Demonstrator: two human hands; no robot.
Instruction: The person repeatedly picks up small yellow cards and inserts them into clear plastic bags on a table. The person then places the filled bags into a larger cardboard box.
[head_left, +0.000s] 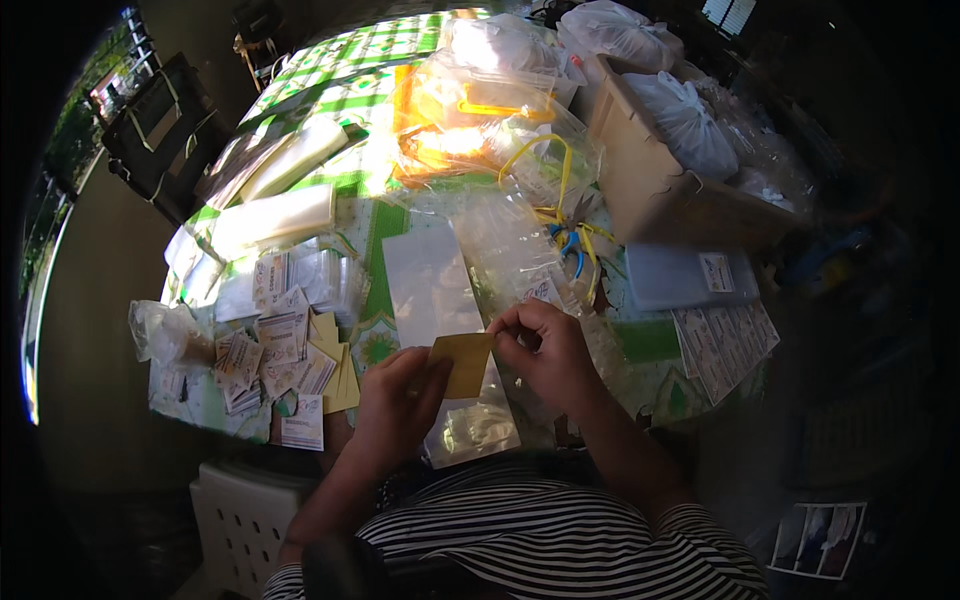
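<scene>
A small yellow paper label, its plain side facing up, is between my hands. My left hand grips its left edge between thumb and fingers. At the upper right corner, the thumb and forefinger of my right hand pinch it. Beneath the label lie clear plastic bags, stretched out on the table towards my lap. To the left are loose printed labels, some showing yellow backs. The underside of the held label is hidden.
Scissors with blue handles lie among yellow straps at right. Beyond stands a cardboard box of tied plastic bags. Label sheets lie partly under a plastic stack. A white plastic chair stands at the near left.
</scene>
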